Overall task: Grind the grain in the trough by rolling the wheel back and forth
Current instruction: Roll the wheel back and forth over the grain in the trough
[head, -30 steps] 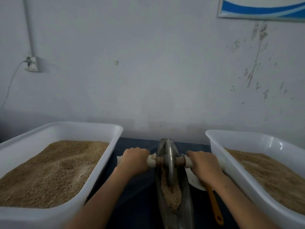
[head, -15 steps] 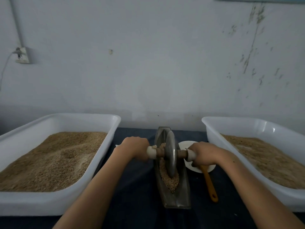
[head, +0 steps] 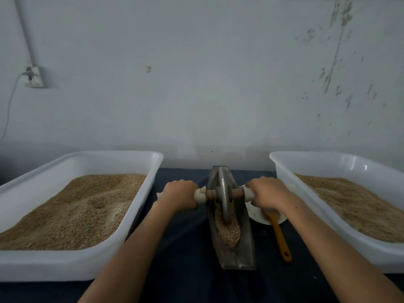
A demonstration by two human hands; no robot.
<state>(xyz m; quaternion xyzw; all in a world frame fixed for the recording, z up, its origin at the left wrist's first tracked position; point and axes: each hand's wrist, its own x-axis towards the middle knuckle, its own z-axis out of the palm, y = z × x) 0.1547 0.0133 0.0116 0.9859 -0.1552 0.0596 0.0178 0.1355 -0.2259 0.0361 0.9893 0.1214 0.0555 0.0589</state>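
A narrow boat-shaped metal trough lies lengthwise on the dark table between two tubs. Brown grain fills its near half. A grey metal wheel stands upright in the far half of the trough, its lower edge in the grain. A wooden axle with white wrapped ends runs through the wheel. My left hand grips the axle's left end. My right hand grips the right end.
A white tub heaped with grain stands at the left, and a second white tub with grain at the right. A white dish and an orange-handled brush lie just right of the trough. The wall is close behind.
Both hands have rolled the wheel away from me, from the middle of the trough toward its far end. The camera view has also tilted down, showing the trough's near end.
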